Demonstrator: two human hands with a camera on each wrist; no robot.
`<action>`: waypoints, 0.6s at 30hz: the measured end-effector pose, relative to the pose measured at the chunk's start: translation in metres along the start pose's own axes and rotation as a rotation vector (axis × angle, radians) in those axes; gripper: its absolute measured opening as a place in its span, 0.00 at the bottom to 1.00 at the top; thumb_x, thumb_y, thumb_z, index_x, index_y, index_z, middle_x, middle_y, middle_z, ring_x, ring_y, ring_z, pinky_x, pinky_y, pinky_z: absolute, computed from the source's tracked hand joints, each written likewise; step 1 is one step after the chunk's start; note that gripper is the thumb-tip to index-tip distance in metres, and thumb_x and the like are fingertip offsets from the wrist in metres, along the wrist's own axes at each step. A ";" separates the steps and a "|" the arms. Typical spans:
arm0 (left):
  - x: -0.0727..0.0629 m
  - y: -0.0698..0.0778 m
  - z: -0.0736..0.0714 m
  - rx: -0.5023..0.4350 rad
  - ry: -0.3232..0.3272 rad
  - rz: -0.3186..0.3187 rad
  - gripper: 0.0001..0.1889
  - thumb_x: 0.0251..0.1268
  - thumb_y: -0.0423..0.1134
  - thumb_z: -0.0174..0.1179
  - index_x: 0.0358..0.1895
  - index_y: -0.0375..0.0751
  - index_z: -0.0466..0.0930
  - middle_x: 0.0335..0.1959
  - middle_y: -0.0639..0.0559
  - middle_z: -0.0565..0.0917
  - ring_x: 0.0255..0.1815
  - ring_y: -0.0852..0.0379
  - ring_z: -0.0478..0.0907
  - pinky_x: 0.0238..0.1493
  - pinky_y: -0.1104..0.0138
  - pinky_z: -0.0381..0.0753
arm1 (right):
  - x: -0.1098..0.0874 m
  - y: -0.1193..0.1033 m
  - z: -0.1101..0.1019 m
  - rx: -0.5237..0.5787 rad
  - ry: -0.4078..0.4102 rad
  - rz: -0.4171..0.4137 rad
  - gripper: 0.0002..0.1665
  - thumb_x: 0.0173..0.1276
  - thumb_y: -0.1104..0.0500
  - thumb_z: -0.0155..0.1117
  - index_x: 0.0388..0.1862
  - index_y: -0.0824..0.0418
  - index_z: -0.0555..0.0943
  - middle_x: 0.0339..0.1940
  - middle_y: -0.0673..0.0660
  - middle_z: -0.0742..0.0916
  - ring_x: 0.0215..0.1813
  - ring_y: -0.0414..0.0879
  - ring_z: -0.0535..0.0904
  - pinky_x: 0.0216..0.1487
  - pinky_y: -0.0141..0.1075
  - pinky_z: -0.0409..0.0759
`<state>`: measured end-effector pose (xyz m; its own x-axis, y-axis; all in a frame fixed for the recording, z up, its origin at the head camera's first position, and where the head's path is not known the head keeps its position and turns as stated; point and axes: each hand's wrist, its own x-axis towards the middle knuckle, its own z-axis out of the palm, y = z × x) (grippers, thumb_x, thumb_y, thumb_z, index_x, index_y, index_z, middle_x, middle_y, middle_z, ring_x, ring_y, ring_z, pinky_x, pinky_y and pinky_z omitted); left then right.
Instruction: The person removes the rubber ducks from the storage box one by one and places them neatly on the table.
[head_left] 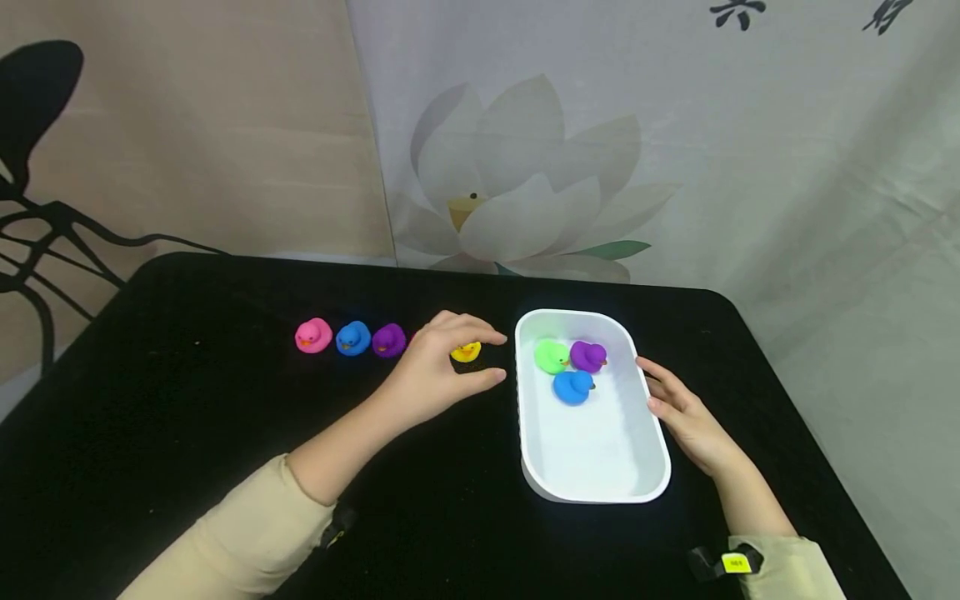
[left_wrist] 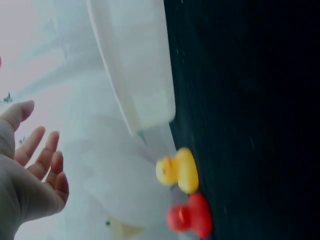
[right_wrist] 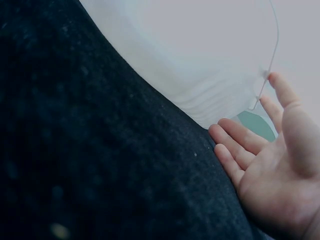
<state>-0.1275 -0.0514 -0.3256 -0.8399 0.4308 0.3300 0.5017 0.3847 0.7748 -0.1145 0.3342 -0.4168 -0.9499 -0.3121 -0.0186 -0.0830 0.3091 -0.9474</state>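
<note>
My left hand [head_left: 438,362] hovers over the table with thumb and fingers spread apart, nothing between them. Behind it, in the head view, shows a yellow rubber duck [head_left: 467,353]. A red rubber duck [left_wrist: 194,216] stands beside the yellow one in the left wrist view; the hand hides most of it from the head camera. At the right side of a white plastic tray [head_left: 600,467], my right hand [head_left: 686,421] touches the wall and rim with extended fingers. Inside the tray sit a green duck [head_left: 551,357], a purple duck [head_left: 588,357] and a blue duck [head_left: 573,387].
Left of the left hand, a pink duck [head_left: 313,335], another blue duck [head_left: 353,338] and another purple duck [head_left: 389,340] stand in a row on the black tablecloth [head_left: 225,400]. A black chair [head_left: 52,217] is beyond the table's left edge. A printed curtain [head_left: 750,167] hangs behind.
</note>
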 end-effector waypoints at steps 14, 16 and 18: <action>0.021 0.014 0.061 0.026 -0.105 -0.049 0.20 0.53 0.44 0.72 0.52 0.49 0.83 0.50 0.58 0.82 0.52 0.60 0.67 0.42 0.70 0.77 | 0.001 0.000 0.001 0.001 0.002 0.006 0.33 0.76 0.61 0.48 0.76 0.58 0.53 0.68 0.73 0.66 0.57 0.39 0.76 0.55 0.39 0.73; 0.023 0.014 0.068 0.027 -0.117 -0.060 0.21 0.54 0.44 0.71 0.52 0.50 0.83 0.50 0.59 0.81 0.55 0.58 0.67 0.44 0.69 0.77 | 0.001 0.000 0.001 0.004 0.001 0.003 0.32 0.76 0.61 0.48 0.76 0.59 0.53 0.68 0.73 0.66 0.56 0.39 0.76 0.54 0.37 0.73; 0.025 0.015 0.074 0.047 -0.131 -0.068 0.21 0.54 0.46 0.71 0.53 0.51 0.83 0.52 0.59 0.81 0.57 0.57 0.67 0.48 0.66 0.77 | 0.001 -0.001 0.001 0.006 0.001 0.002 0.32 0.76 0.61 0.48 0.76 0.59 0.53 0.68 0.73 0.66 0.56 0.39 0.76 0.53 0.36 0.73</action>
<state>-0.1258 0.0260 -0.3457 -0.8396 0.5042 0.2022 0.4564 0.4528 0.7659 -0.1153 0.3332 -0.4165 -0.9502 -0.3110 -0.0200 -0.0797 0.3045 -0.9492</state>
